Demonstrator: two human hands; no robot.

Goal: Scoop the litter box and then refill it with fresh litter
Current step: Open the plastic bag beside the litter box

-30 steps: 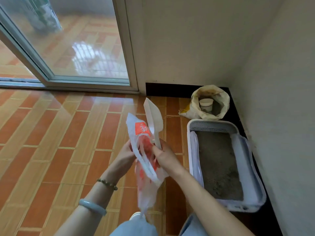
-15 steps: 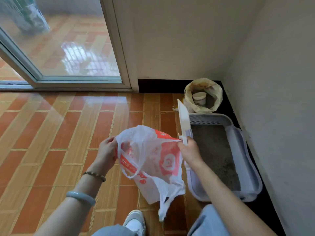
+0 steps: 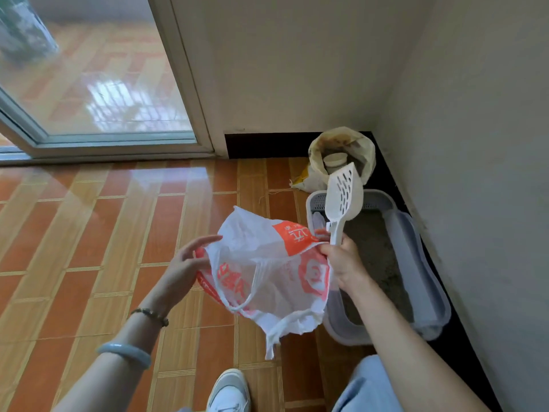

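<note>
A grey litter box [image 3: 421,263] with dark grey litter stands on the floor against the right wall. My right hand [image 3: 344,263] grips both the handle of a white slotted scoop [image 3: 344,194], blade pointing up, and one edge of a white and orange plastic bag [image 3: 267,269]. My left hand [image 3: 184,266] holds the bag's opposite edge, fingers partly spread. The bag is stretched between the hands, hanging above the floor just left of the box. A yellowish sack of litter [image 3: 341,147] with a white cup [image 3: 335,160] inside sits in the corner behind the box.
Orange tiled floor [image 3: 104,233] spreads to the left. A glass sliding door [image 3: 89,78] runs along the far left. White walls meet at the corner. My shoe [image 3: 228,391] and light blue trouser leg [image 3: 368,385] are at the bottom.
The bag has been pulled wider between my hands. The scoop has turned so its slotted face shows. My left hand's fingers have spread more.
</note>
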